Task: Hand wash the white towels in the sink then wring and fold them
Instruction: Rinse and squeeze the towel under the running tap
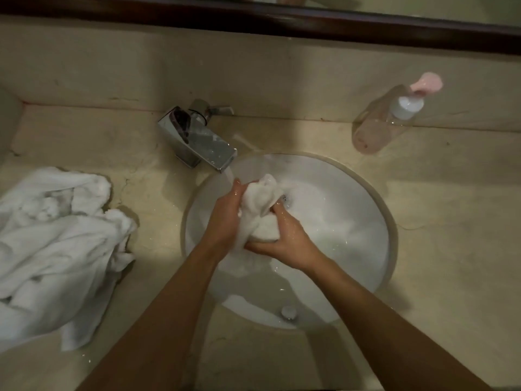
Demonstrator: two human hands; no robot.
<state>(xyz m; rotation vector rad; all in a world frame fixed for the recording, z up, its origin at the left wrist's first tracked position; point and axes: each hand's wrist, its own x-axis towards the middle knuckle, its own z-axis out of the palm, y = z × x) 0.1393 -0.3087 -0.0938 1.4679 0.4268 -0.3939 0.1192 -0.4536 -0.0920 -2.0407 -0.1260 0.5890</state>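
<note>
Head view: we grip the wet bunched white towel (260, 213) with left hand (225, 218) and right hand (284, 238), fingers curled tight, over the round white sink (352, 210).

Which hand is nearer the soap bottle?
Right. The right hand grips the towel in the sink, on the soap bottle's side; the left hand is farther left.

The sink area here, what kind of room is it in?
Most likely a bathroom: a round sink set in a stone counter, a chrome faucet running, and a pump bottle beneath a framed mirror.
</note>
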